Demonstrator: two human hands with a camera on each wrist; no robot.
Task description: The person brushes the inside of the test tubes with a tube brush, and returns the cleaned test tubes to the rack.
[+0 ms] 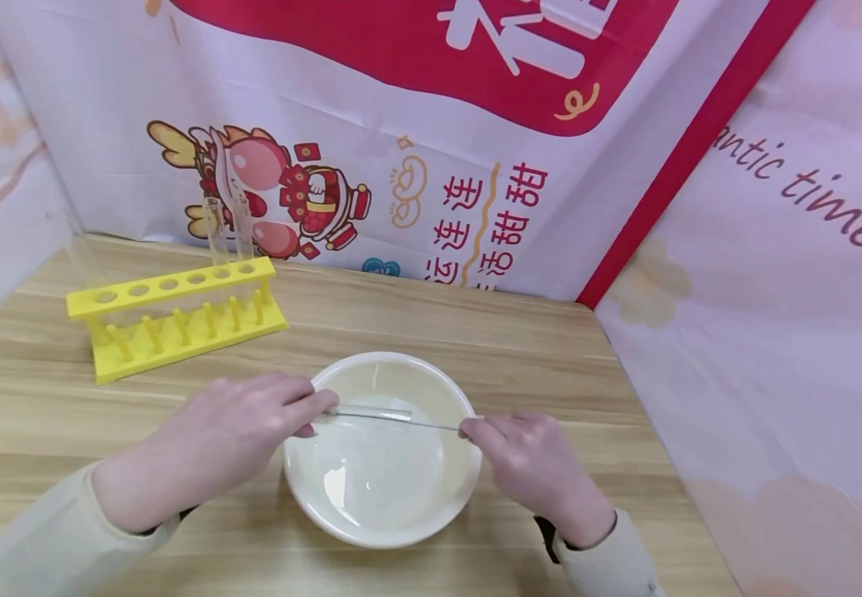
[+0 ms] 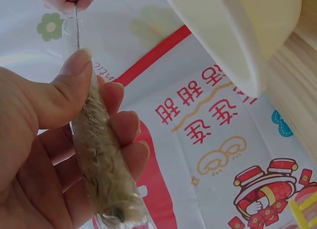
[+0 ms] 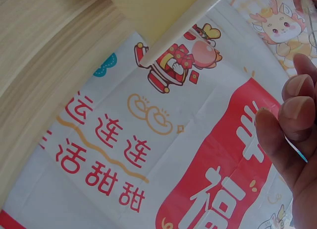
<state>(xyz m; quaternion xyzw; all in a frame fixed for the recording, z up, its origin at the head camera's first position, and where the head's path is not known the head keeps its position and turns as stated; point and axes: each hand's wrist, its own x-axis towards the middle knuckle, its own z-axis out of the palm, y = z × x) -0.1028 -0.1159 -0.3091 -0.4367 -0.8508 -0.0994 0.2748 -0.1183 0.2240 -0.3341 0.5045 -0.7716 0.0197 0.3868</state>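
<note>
Over the white basin (image 1: 384, 539), the left hand (image 1: 244, 423) has its thumb and fingers curled round a clear test tube (image 1: 375, 412), whose mouth points toward the basin's right side. A brush's bristles (image 2: 101, 144) fill the tube. The right hand (image 1: 531, 456), at the basin's right rim, pinches the brush's thin wire handle (image 1: 437, 426) between curled fingers and thumb.

To scrub well, I would push and draw the wire straight along the tube's axis, twisting it, since bending it could strain the glass mouth. The left grip should be firm, not squeezing, with drips falling inside the basin. Beyond the basin, to its left, stands the yellow test tube rack (image 1: 192, 344).
</note>
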